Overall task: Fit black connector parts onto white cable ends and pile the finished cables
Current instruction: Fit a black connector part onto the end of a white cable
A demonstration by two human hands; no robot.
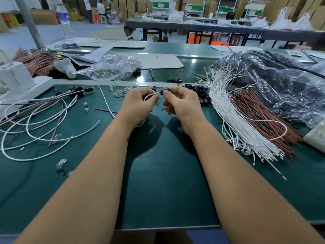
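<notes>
My left hand (pixel 139 103) pinches the end of a white cable (pixel 149 96) that loops out past its fingers. My right hand (pixel 181 103) pinches a black connector part (pixel 162 91) right at that cable end; the two meet between my hands above the green mat (pixel 158 173). A heap of loose black connector parts (pixel 198 90) lies just right of my right hand. A thick bundle of white cables (pixel 232 124) with brown wires (pixel 260 117) fans out at the right. Cables with black connectors fitted (pixel 44 120) lie piled at the left.
A clear bag of small glass bulbs (pixel 109 67) lies behind my hands, with loose bulbs (pixel 121 91) near it. A white power strip (pixel 22 85) stands at the left, a black plastic bag (pixel 281 81) at the right, a water bottle (pixel 65 20) at the back.
</notes>
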